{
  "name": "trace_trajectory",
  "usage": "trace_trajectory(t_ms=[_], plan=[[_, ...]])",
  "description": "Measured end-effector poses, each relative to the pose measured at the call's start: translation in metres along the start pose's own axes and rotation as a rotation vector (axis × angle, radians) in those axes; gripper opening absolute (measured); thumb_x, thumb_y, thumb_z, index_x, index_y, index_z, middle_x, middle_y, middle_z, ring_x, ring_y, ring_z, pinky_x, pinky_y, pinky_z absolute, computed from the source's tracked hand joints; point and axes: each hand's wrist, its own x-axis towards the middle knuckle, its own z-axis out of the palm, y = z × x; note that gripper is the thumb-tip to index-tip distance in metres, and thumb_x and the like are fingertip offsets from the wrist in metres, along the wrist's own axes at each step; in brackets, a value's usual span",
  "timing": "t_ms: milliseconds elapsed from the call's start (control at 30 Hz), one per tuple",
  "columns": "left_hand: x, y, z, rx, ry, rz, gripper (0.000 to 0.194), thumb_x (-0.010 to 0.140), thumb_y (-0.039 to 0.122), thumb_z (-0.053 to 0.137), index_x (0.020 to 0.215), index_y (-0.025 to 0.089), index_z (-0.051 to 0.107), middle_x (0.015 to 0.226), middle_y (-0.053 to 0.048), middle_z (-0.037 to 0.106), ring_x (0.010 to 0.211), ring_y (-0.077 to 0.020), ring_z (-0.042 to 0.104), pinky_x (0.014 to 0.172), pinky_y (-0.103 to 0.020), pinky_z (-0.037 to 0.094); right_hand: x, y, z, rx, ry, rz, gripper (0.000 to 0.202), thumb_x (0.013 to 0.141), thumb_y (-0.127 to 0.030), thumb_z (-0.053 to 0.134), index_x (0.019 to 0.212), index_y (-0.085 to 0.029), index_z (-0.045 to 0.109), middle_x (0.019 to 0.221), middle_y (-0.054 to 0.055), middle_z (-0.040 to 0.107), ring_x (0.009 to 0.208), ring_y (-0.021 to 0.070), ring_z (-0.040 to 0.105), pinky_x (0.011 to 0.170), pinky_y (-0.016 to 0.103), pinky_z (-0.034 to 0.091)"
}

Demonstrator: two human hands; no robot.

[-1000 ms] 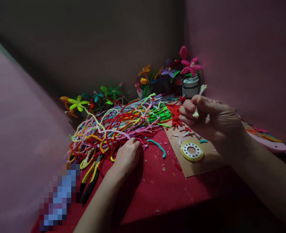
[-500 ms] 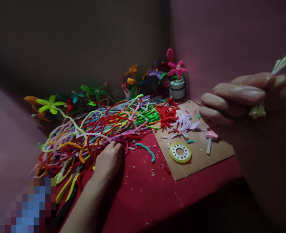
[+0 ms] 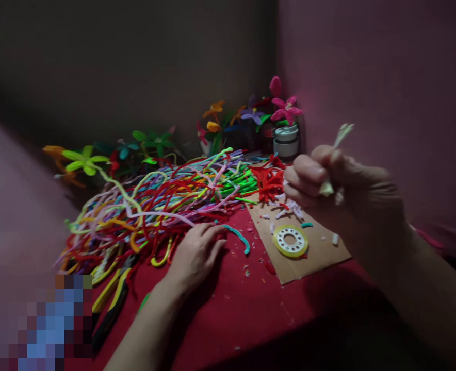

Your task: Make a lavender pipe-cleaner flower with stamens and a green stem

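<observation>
Head view: the right hand (image 3: 352,178) had come back closer to the tape roll (image 3: 303,242), pinching a pale bundle (image 3: 344,133) above and right of it, so the bundle stayed gripped. Left of the roll, the left hand (image 3: 199,250) had edged nearer; I couldn't tell whether its loosely bent fingers held anything. Fuzzy stems (image 3: 189,185) lay beyond, left of the roll.

Dim light falls on a pinkish wall (image 3: 375,67) and red-covered table (image 3: 231,309)
</observation>
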Motion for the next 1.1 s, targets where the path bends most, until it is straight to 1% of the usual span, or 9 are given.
trace_trajectory(t_ms=[133,300,433,567,667,767,833,933,1100], plan=[[-0.001,0.017,0.006,-0.003,0.002,0.076,0.035,0.086,0.038,0.043,0.113,0.020,0.053,0.108,-0.009,0.057,0.101,-0.0212,0.051,0.088,-0.037,0.041,0.012,0.030,0.029,0.113,-0.100,0.207,0.017,0.066,-0.028,0.070,0.059,-0.019,0.058,0.058,-0.001,0.053,0.048,0.0078,0.044,0.046,0.024,0.037],[-0.007,0.018,0.006,0.000,0.075,0.040,0.032,0.089,0.033,0.036,0.112,0.018,0.052,0.105,-0.010,0.056,0.098,-0.0200,0.052,0.086,-0.036,0.042,0.018,0.062,0.050,0.011,-0.158,0.272,0.016,0.064,-0.026,0.072,0.059,-0.015,0.061,0.056,0.000,0.056,0.049,0.0084,0.047,0.047,0.023,0.038],[-0.010,0.015,0.000,-0.112,0.156,-0.040,0.038,0.087,0.038,0.040,0.118,0.017,0.047,0.110,-0.010,0.054,0.102,-0.0194,0.052,0.090,-0.034,0.042,0.014,0.086,0.046,-0.197,-0.140,0.221,0.015,0.067,-0.028,0.069,0.064,-0.015,0.063,0.057,-0.001,0.056,0.051,0.0081,0.046,0.051,0.022,0.038],[-0.003,0.000,0.000,-0.150,0.133,-0.083,0.039,0.088,0.035,0.038,0.122,0.016,0.045,0.114,-0.010,0.056,0.107,-0.0202,0.051,0.094,-0.036,0.039,0.006,0.101,0.043,-0.391,-0.158,0.164,0.010,0.071,-0.024,0.063,0.066,-0.015,0.064,0.061,-0.001,0.059,0.056,0.0092,0.050,0.057,0.023,0.040],[0.011,-0.020,-0.001,-0.199,0.108,-0.108,0.038,0.088,0.027,0.036,0.123,0.017,0.045,0.121,-0.010,0.054,0.112,-0.0193,0.049,0.097,-0.036,0.037,-0.003,0.105,0.048,-0.530,-0.259,0.088,0.009,0.072,-0.016,0.059,0.064,-0.015,0.063,0.061,-0.001,0.061,0.060,0.0107,0.053,0.062,0.024,0.043],[0.031,-0.040,-0.006,-0.221,0.058,-0.116,0.039,0.084,0.022,0.036,0.121,0.013,0.048,0.120,-0.012,0.055,0.112,-0.0198,0.049,0.098,-0.037,0.036,-0.011,0.109,0.052,-0.630,-0.376,0.001,0.010,0.074,-0.010,0.057,0.068,-0.015,0.063,0.066,0.001,0.063,0.063,0.0111,0.056,0.062,0.022,0.043],[0.044,-0.050,-0.011,-0.245,0.066,-0.114,0.042,0.082,0.019,0.037,0.122,0.012,0.047,0.121,-0.012,0.054,0.112,-0.0199,0.049,0.098,-0.037,0.036,-0.015,0.114,0.052,-0.710,-0.460,-0.118,0.008,0.075,-0.012,0.058,0.069,-0.015,0.062,0.068,0.003,0.064,0.066,0.0116,0.056,0.064,0.022,0.043],[0.061,-0.060,-0.016,-0.245,0.085,-0.134,0.045,0.081,0.022,0.039,0.124,0.012,0.045,0.125,-0.013,0.052,0.116,-0.0210,0.046,0.100,-0.038,0.034,-0.019,0.121,0.050,-0.826,-0.567,-0.276,0.008,0.077,-0.014,0.058,0.069,-0.014,0.061,0.067,0.004,0.062,0.066,0.0124,0.055,0.063,0.022,0.043],[0.071,-0.072,-0.019,-0.227,0.117,-0.222,0.050,0.078,0.027,0.047,0.127,0.015,0.044,0.128,-0.012,0.050,0.120,-0.0236,0.044,0.101,-0.040,0.032,-0.021,0.126,0.047,-0.916,-0.650,-0.366,0.008,0.078,-0.015,0.054,0.071,-0.015,0.058,0.068,0.003,0.061,0.067,0.0130,0.055,0.062,0.022,0.041]])
